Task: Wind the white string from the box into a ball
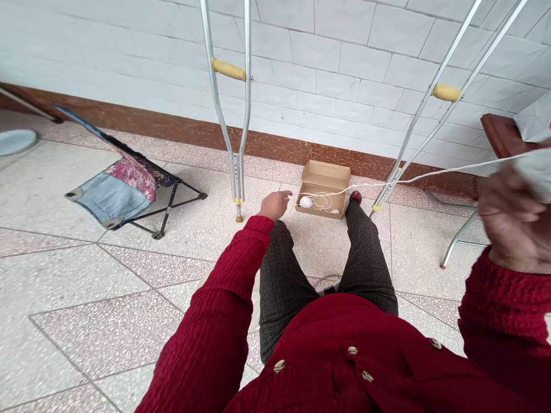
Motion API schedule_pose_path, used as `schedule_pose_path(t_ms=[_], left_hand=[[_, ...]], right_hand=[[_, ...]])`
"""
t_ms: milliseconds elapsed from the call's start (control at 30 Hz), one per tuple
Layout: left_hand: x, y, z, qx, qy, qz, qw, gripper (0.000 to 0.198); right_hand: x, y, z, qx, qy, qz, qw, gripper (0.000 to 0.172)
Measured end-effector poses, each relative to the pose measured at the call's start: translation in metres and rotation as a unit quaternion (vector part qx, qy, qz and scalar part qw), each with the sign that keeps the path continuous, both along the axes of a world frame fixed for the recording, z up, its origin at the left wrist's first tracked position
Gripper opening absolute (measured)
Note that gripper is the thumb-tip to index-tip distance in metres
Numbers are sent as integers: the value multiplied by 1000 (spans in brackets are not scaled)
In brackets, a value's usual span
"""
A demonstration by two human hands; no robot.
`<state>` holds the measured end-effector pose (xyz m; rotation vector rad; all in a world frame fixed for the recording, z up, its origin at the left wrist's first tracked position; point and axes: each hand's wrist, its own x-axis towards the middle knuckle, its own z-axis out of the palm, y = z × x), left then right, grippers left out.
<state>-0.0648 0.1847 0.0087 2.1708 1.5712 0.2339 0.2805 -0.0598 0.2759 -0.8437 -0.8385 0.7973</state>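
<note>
The ball of white string (306, 202) sat in the front half of the open cardboard box (322, 175), among loose loops, and a white cord (430, 176) ran from it over the box's right side, up to your right hand (512, 221). That hand was raised well to the right of the box, its fingers curled and clamped on a pale wad of material (534, 172) (cloth or paper, the picture doesn't settle which), with the cord leading into it.

Your left hand (274, 205) was just left of the box, open with the fingers together, pointing at it without touching. Your dark trousers (365, 252) stretched toward the box, and your red shoe (355, 197) lay just beside its right end. Your red sleeves (224, 287) came in from below it.

Two aluminium crutches stood tilted on either side of the box: the left crutch (236, 143) near it, the right crutch (445, 92) a little farther off. Behind the box ran a brown skirting band (258, 146) under a white tiled wall (344, 57). Well left of the box stood a folding stool (133, 195) with a denim-patchwork seat, on a terrazzo floor (86, 298).
</note>
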Motion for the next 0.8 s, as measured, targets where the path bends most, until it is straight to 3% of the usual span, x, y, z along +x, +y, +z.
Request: schedule_pose_path(t_ms=[33, 133, 200, 267, 367, 433, 500, 600, 700, 800], left_hand=[[8, -3, 0, -10, -21, -6, 1000, 35], [40, -23, 6, -17, -146, -42, 988, 41], [63, -44, 15, -25, -279, -59, 958, 41], [83, -68, 27, -58, -399, -95, 910, 42], [101, -100, 44, -92, -495, -142, 852, 36], [103, -117, 49, -130, -505, -160, 838, 26], [97, -130, 46, -154, -477, -157, 851, 33], [80, -146, 35, -149, -400, -143, 893, 43], [63, -156, 30, -114, -303, -159, 933, 42], [52, -157, 40, -30, -207, -198, 958, 37]], right_hand=[[-11, 8, -9, 2, 7, 9, 1000, 40], [-46, 39, -47, -151, -19, 134, 979, 46], [-64, 57, -75, -214, -26, 197, 956, 46], [-75, 72, -98, -254, -23, 233, 938, 45], [-83, 84, -115, -280, -38, 261, 923, 49], [-85, 89, -119, -272, -67, 262, 924, 50], [-83, 95, -124, -254, -108, 237, 932, 50], [-76, 105, -142, -251, -173, 191, 933, 46], [-67, 114, -175, -270, -228, 152, 923, 46], [-66, 115, -210, -293, -269, 144, 906, 45]])
